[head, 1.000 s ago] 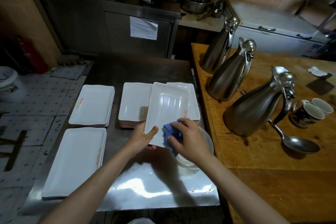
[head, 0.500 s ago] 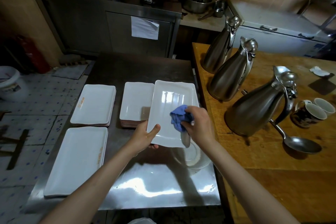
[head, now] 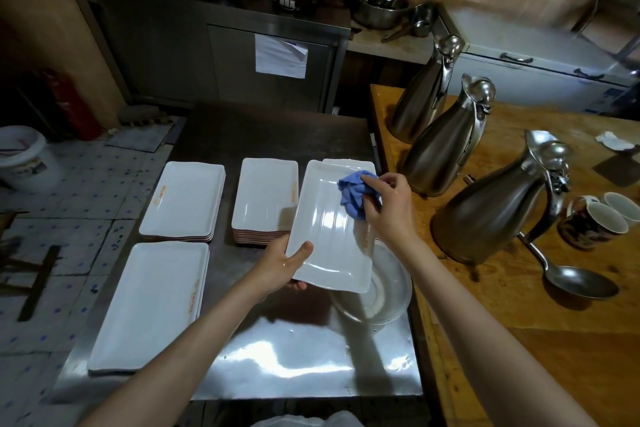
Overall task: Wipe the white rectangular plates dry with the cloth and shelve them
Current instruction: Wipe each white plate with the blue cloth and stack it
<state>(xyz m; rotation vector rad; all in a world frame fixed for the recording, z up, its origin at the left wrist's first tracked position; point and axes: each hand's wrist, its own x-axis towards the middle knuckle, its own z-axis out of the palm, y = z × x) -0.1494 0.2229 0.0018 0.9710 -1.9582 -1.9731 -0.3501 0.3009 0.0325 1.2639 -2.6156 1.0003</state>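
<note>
At left of the frame, three stacks of white plates (head: 181, 199) sit on the steel table (head: 298, 364), none shelved. At centre, the left hand (head: 280, 269) grips the held plate (head: 329, 236) by its near corner. The right hand (head: 388, 204) pinches the blue cloth (head: 353, 194) against its upper end; wiping looks midway.

White rectangular plate (head: 325, 239) held tilted above steel table (head: 298, 367), blue cloth (head: 353, 192) bunched on its far right corner.
Plate glossy, ribbed base, orange mark near right edge. Other plate stacks on table: far centre (head: 265, 196), far left (head: 185, 201), near left (head: 152, 302), one behind held plate (head: 346, 161).
</note>
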